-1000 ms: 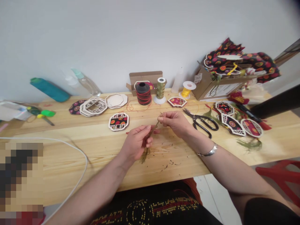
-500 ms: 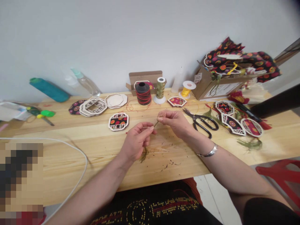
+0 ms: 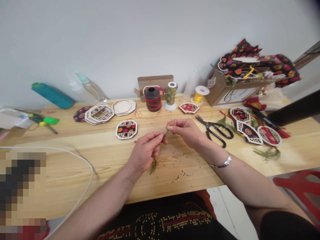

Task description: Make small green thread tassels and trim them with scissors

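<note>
Between my two hands runs a short bundle of olive-green thread [image 3: 153, 165], its frayed end hanging below my left palm. My left hand [image 3: 148, 149] is closed, thumb and forefinger pinching the bundle. Close beside it, my right hand [image 3: 184, 131] pinches the upper end between thumb and fingertips. The fingers hide most of the thread. Black-handled scissors [image 3: 212, 129] lie just right of my right hand, blades partly open. Left of my hands rests an octagonal ornament [image 3: 126, 130] with patterned fabric in a pale fretwork frame.
Behind stand a red-and-black thread spool [image 3: 153, 100], an olive-green spool [image 3: 171, 96] and a yellow ribbon spool [image 3: 199, 95]. Stacked frames [image 3: 99, 114] lie at the left, tasselled ornaments [image 3: 248, 132] at the right. A cardboard box [image 3: 220, 90] holds fabric. A white cable [image 3: 86, 161] crosses the left side.
Both hands keep their pinch on the thread bundle and stay nearly in place. My right fingertips have shifted very slightly left and down.
</note>
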A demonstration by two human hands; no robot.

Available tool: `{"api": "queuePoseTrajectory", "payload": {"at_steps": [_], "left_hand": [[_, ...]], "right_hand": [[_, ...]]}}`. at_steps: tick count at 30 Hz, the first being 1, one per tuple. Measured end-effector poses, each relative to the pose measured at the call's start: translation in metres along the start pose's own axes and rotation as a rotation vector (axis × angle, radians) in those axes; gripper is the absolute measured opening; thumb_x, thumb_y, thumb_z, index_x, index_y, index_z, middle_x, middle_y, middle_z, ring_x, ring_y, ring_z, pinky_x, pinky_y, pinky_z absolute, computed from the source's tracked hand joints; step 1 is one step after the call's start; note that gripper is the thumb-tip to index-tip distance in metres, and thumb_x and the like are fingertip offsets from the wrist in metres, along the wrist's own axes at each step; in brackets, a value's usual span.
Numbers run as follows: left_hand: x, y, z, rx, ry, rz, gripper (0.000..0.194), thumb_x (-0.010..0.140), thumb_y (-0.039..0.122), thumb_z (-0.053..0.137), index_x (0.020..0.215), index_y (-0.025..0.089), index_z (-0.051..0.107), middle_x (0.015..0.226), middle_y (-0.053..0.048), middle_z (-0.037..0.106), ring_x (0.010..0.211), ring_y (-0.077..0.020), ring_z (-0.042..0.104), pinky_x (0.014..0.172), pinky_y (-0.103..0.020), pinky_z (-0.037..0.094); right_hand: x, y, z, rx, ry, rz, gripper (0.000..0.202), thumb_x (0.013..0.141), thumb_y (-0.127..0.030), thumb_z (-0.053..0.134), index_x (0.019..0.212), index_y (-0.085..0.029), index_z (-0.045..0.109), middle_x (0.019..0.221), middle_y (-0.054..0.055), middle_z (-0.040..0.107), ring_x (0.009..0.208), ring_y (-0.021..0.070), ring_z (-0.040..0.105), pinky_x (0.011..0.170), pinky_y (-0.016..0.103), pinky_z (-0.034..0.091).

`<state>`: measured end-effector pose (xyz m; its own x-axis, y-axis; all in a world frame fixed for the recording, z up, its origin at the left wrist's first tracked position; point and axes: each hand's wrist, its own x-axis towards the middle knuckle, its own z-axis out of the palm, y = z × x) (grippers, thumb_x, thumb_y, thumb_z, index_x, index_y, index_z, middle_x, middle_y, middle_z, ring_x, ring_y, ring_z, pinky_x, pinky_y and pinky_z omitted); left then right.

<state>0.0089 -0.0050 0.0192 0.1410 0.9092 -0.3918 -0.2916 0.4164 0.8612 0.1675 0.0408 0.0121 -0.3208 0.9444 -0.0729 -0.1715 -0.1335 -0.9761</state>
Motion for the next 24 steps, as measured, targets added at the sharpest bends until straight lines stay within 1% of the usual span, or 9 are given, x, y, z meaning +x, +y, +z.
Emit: {"api": "queuePoseTrajectory", "payload": {"at_steps": [5,10,14,18,22,24], "left_hand": [[-0.001,-0.001,0.0,0.07,-0.001,0.014,0.019,0.069,0.029,0.07,0.077,0.012,0.068,0.065,-0.001,0.061,0.04,0.0001,0.027,0.036,-0.015,0.018],[0.001,-0.003,0.0,0.131,0.027,0.041,0.017,0.068,0.029,0.07,0.074,0.013,0.069,0.062,-0.001,0.06,0.039,-0.0006,0.03,0.036,-0.016,0.02],[0.001,-0.003,0.0,0.172,0.037,0.05,0.017,0.068,0.029,0.07,0.072,0.013,0.07,0.061,-0.001,0.06,0.04,-0.0013,0.031,0.036,-0.016,0.022],[0.001,-0.002,0.001,0.202,0.05,0.07,0.017,0.069,0.029,0.068,0.065,0.012,0.069,0.062,-0.002,0.061,0.039,-0.0013,0.031,0.036,-0.017,0.022],[0.002,-0.004,0.001,0.202,0.086,0.093,0.017,0.067,0.028,0.069,0.063,0.012,0.068,0.06,-0.001,0.06,0.039,-0.0016,0.032,0.036,-0.017,0.023],[0.003,-0.005,0.0,0.186,0.102,0.093,0.016,0.066,0.028,0.07,0.064,0.012,0.068,0.059,-0.001,0.059,0.038,-0.0016,0.031,0.035,-0.017,0.022]], "right_hand": [[-0.002,0.0,0.0,-0.002,-0.054,0.023,0.016,0.068,-0.028,0.07,0.064,-0.014,0.064,0.066,0.001,0.065,0.062,0.0089,0.054,0.066,0.026,0.042],[-0.002,-0.001,0.002,0.01,-0.066,0.035,0.015,0.068,-0.026,0.069,0.062,-0.013,0.064,0.062,0.001,0.065,0.058,0.0081,0.054,0.063,0.025,0.042],[-0.001,0.002,0.002,0.031,-0.054,0.048,0.017,0.067,-0.027,0.07,0.063,-0.013,0.063,0.059,0.0,0.063,0.056,0.0079,0.053,0.06,0.024,0.04],[0.0,0.008,0.001,0.047,-0.046,0.058,0.019,0.068,-0.029,0.071,0.063,-0.013,0.063,0.059,-0.001,0.061,0.056,0.0072,0.051,0.059,0.023,0.038],[0.0,0.011,0.0,0.071,-0.047,0.094,0.023,0.069,-0.035,0.071,0.067,-0.013,0.064,0.061,-0.001,0.061,0.057,0.0073,0.051,0.058,0.023,0.036],[0.0,0.01,0.001,0.081,-0.055,0.113,0.025,0.07,-0.037,0.07,0.072,-0.013,0.065,0.064,0.0,0.061,0.058,0.0073,0.051,0.057,0.023,0.036]]}}
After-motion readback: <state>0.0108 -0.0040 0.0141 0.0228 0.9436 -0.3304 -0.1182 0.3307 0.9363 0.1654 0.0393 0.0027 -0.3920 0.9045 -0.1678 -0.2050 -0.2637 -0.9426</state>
